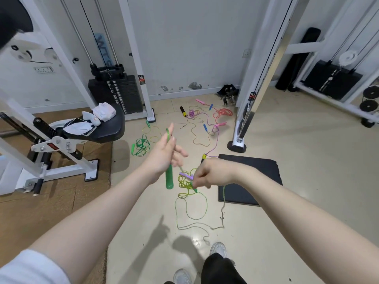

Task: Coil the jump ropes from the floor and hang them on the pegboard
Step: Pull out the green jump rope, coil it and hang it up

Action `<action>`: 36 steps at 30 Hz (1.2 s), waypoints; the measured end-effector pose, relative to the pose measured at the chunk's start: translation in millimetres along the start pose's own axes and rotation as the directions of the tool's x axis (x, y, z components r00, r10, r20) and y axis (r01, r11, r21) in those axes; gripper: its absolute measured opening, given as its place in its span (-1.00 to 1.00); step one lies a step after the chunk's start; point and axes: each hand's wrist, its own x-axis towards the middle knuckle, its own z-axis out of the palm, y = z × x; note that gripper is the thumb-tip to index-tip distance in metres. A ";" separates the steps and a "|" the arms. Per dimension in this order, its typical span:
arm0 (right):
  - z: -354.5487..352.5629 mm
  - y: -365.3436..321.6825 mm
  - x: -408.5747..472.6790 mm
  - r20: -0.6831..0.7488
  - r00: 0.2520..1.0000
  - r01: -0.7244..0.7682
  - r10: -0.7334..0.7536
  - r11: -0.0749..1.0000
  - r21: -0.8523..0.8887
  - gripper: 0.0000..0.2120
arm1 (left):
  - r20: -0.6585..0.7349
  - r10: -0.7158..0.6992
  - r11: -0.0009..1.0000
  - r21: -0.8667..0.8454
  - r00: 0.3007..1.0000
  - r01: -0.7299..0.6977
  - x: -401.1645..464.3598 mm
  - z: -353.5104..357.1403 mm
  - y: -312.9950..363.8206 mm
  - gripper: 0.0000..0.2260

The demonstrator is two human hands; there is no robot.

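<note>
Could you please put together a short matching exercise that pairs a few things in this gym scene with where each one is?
Things:
1. green handle
2. phone
3. pink rope
4. black mat

Places:
A. on the padded seat
B. on the floor near the back wall
C. flat on the floor beneath the right hand
D. gripped in the left hand

Pairs: 1-D, 2-A, 3-B, 4-C

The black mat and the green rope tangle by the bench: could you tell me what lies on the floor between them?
In the head view, the hands cover most of that stretch: the left hand grips a green handle; the right hand pinches rope.
</note>
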 end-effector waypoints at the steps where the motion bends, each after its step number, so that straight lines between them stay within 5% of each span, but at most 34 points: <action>1: -3.9 -11.2 -6.6 0.068 0.997 0.044 -0.045 0.999 0.014 -0.90 | 0.045 -0.009 0.999 0.047 0.999 0.007 -0.6 2.5 -0.5 -0.60; 3: -14.4 -26.1 -17.5 0.015 0.991 0.128 -0.130 0.990 0.062 -0.91 | 0.149 -0.057 0.992 0.121 0.987 0.039 -4.5 3.8 0.0 -0.62; 6: -32.2 -26.6 -19.7 -0.271 0.951 0.197 -0.147 0.966 0.165 -0.88 | 0.333 -0.124 0.991 0.082 0.935 0.102 -12.5 4.4 2.9 -0.68; 10: -36.5 -1.7 -12.4 -0.567 0.824 0.317 0.000 0.829 0.461 -0.79 | 0.578 -0.236 0.941 -0.066 0.781 0.333 -17.3 5.8 12.7 -0.47; 12: -25.1 13.4 -2.4 -0.606 0.788 0.341 0.110 0.742 0.577 -0.78 | 0.713 -0.147 0.904 -0.183 0.685 0.385 -17.6 3.1 19.7 -0.49; 14: -5.9 23.0 8.8 -0.547 0.829 0.295 0.115 0.741 0.604 -0.72 | 0.735 -0.019 0.895 -0.289 0.678 0.339 -18.1 -0.2 26.9 -0.53; 17: 17.2 19.9 15.5 -0.302 0.949 0.121 0.094 0.775 0.621 -0.70 | 0.562 -0.062 0.888 -0.347 0.825 0.303 -17.4 0.1 33.4 -0.56; 20: 20.5 6.7 7.0 0.002 0.993 -0.098 0.122 0.784 0.614 -0.68 | 0.310 -0.136 0.844 -0.461 0.941 0.274 -10.2 -8.7 27.2 -0.53; 23: 15.6 -4.0 -9.6 0.224 0.965 -0.235 0.138 0.835 0.497 -0.72 | 0.062 -0.148 0.916 -0.367 0.987 0.161 2.8 -33.8 10.2 -0.48; 25: 10.6 -12.4 -21.1 0.239 0.969 -0.168 0.069 0.891 0.422 -0.81 | -0.009 -0.172 0.956 -0.241 0.985 0.165 8.7 -50.1 -1.9 -0.48; 27: 1.4 -22.3 -30.1 0.143 0.986 0.022 -0.086 0.916 0.400 -0.89 | 0.022 -0.240 0.962 -0.131 0.971 0.241 6.8 -55.9 -6.1 -0.51; 30: -17.0 -35.8 -33.1 -0.218 0.953 0.292 -0.211 0.830 0.476 -0.90 | 0.181 -0.332 0.943 0.098 0.926 0.318 -4.2 -45.8 2.0 -0.41; 33: -32.6 -33.5 -21.6 -0.537 0.831 0.430 -0.143 0.778 0.458 -0.81 | 0.464 -0.337 0.941 0.205 0.819 0.271 -20.3 -28.2 25.0 -0.24; 36: -33.5 -22.9 -5.6 -0.626 0.779 0.398 -0.014 0.784 0.477 -0.82 | 0.683 -0.242 0.963 0.079 0.690 0.259 -29.1 -17.5 43.8 -0.16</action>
